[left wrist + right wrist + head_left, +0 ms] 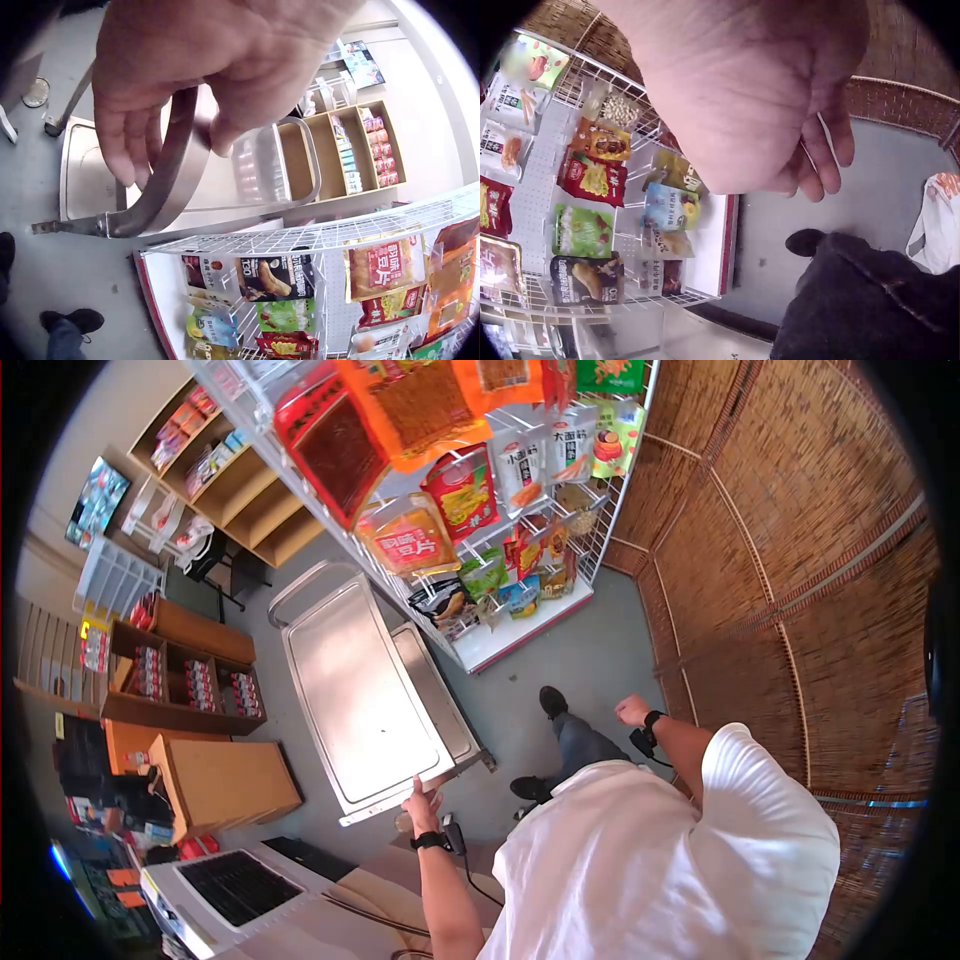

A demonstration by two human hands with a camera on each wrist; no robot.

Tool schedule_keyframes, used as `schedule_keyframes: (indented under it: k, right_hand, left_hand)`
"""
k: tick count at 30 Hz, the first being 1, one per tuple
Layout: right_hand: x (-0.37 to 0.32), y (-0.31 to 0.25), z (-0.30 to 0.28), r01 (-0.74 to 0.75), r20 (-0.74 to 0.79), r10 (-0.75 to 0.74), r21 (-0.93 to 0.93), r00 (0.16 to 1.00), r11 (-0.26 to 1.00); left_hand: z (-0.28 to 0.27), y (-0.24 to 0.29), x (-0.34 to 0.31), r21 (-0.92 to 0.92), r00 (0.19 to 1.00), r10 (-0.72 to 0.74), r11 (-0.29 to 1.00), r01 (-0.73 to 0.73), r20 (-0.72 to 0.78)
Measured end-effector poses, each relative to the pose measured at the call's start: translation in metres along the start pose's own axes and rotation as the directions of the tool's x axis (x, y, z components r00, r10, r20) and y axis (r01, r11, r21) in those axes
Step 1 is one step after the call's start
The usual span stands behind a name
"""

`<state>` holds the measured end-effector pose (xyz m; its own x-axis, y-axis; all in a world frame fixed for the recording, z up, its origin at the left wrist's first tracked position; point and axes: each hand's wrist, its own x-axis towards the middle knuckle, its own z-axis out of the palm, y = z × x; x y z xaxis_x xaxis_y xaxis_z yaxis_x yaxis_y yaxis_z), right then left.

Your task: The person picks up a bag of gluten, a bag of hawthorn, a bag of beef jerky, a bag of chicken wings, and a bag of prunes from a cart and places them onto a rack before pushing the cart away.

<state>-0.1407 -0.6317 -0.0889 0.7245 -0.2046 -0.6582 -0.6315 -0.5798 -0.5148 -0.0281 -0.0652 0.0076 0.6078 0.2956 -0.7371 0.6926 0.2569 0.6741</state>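
A two-tier metal cart (355, 690) stands left of the person, its upper tray bare apart from a small dark speck. At its near end is the left hand (420, 807), close to the tray's corner. In the left wrist view the left hand (217, 67) has its thumb on one side and its fingers on the other side of the curved metal handle (176, 161), holding it. The right hand (632, 710) hangs by the person's side, away from the cart. Seen in the right wrist view, the right hand (757, 112) has loosely bent fingers and holds nothing.
A white wire rack (530, 625) with hanging snack packets stands beyond the cart. A woven screen (780, 590) runs along the right. Wooden shelves (250, 500) and a brown cabinet (180, 705) with bottles are at the left, above a wooden box (235, 785) and a white appliance (215, 895).
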Motion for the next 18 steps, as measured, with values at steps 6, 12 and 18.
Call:
schedule_keyframes:
  k: [6,12,18]
  right_hand:
    - [-0.033,0.023,0.004,0.127,0.002,-0.136,-0.376,0.991,0.918]
    - [-0.102,0.022,0.011,-0.285,0.085,0.286,-0.023,0.954,0.958]
    - [-0.111,0.042,0.023,-0.285,0.125,0.292,-0.067,0.948,0.956]
  left_hand:
    - [0.005,0.001,-0.006,0.053,0.998,-0.021,0.998,0.023,-0.053]
    - [0.012,0.006,-0.01,0.057,0.997,-0.01,0.998,0.014,-0.079]
    - [0.013,0.008,-0.008,0.058,0.999,0.0,0.998,0.002,-0.045]
